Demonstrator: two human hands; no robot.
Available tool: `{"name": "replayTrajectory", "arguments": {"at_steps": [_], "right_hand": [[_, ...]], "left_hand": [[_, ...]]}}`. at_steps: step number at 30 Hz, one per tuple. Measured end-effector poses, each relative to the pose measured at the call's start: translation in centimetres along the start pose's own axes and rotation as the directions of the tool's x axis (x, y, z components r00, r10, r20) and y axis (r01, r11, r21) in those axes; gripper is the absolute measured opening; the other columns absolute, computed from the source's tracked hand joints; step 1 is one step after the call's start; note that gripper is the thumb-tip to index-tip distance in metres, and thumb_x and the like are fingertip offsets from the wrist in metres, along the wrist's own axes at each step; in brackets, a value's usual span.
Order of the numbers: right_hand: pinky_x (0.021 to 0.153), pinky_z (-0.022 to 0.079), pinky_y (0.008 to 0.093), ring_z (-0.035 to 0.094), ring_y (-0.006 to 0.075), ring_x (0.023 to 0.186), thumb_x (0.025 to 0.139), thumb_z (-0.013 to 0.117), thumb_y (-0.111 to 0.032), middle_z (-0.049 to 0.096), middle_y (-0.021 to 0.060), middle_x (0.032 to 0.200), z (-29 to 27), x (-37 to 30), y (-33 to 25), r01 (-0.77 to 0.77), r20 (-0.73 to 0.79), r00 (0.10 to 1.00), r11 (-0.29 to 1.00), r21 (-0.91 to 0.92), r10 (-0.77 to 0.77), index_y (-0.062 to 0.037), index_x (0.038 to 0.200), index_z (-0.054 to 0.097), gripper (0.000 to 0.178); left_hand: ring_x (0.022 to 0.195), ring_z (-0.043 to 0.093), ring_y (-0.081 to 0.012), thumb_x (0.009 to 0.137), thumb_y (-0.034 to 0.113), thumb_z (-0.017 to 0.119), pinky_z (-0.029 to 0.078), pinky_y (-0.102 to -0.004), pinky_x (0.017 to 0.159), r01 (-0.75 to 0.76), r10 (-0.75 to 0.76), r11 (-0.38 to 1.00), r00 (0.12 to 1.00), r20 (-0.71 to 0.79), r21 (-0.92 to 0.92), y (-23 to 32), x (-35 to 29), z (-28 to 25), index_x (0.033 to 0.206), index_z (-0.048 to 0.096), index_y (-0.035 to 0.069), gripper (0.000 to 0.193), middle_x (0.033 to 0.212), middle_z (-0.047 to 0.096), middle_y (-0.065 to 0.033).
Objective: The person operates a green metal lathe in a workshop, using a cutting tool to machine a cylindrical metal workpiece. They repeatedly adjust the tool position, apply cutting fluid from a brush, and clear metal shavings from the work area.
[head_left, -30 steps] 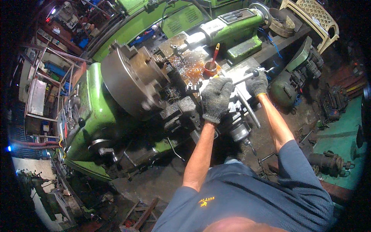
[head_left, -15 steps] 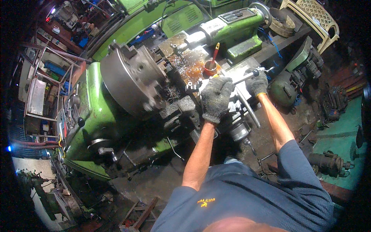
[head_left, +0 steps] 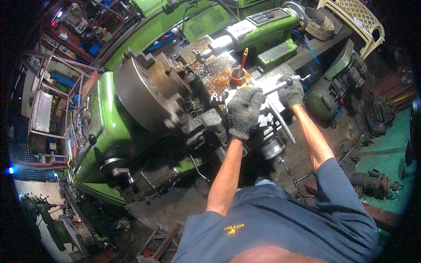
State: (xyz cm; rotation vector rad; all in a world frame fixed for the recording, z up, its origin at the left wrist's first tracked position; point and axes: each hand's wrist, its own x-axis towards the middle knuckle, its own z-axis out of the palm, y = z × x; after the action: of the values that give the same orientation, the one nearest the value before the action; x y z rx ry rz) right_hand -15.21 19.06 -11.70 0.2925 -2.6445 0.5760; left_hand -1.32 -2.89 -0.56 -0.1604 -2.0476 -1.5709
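A green lathe fills the middle, its large steel chuck [head_left: 147, 90] blurred at the jaws. My left hand [head_left: 244, 111], in a dark grey knitted glove, lies over the tool post area with its fingers together and bent; what is under them is hidden. From beside those fingers, a lever with a black knob [head_left: 289, 82] runs right. Farther right, my gloved right hand [head_left: 291, 93] is closed around a small crank handle [head_left: 302, 78], mostly covered by the fingers. A red pot [head_left: 238, 79] with a brush [head_left: 244, 59] in it stands just beyond my left hand.
Metal chips [head_left: 210, 74] and brown fluid lie on the carriage beside the chuck. The green tailstock [head_left: 267, 33] is at the far side. A graduated handwheel [head_left: 272, 149] juts toward me. On the right are a green compressor tank [head_left: 321, 101] and a beige plastic chair [head_left: 357, 19].
The chuck's jaws are at a different angle, so the chuck has turned. Both hands stay in nearly the same place.
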Motion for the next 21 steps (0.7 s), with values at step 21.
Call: {"name": "replayTrajectory", "arguments": {"at_steps": [21], "right_hand": [[0.083, 0.05, 0.0503, 0.065, 0.0414, 0.091, 0.08, 0.068, -0.026, 0.068, 0.0208, 0.092, 0.11, 0.15, 0.24, -0.001, 0.027, 1.0, 1.0, -0.012, 0.001, -0.0075, 0.099, 0.068, 0.026]], "left_hand": [[0.076, 0.065, -0.0151, 0.092, 0.01, 0.068, 0.052, -0.0314, 0.071, 0.056, -0.056, 0.998, 0.998, 0.023, -0.012, 0.52, 0.11, -0.12, 0.1, 0.073, 0.002, 0.013, 0.084, 0.069, -0.0083]]}}
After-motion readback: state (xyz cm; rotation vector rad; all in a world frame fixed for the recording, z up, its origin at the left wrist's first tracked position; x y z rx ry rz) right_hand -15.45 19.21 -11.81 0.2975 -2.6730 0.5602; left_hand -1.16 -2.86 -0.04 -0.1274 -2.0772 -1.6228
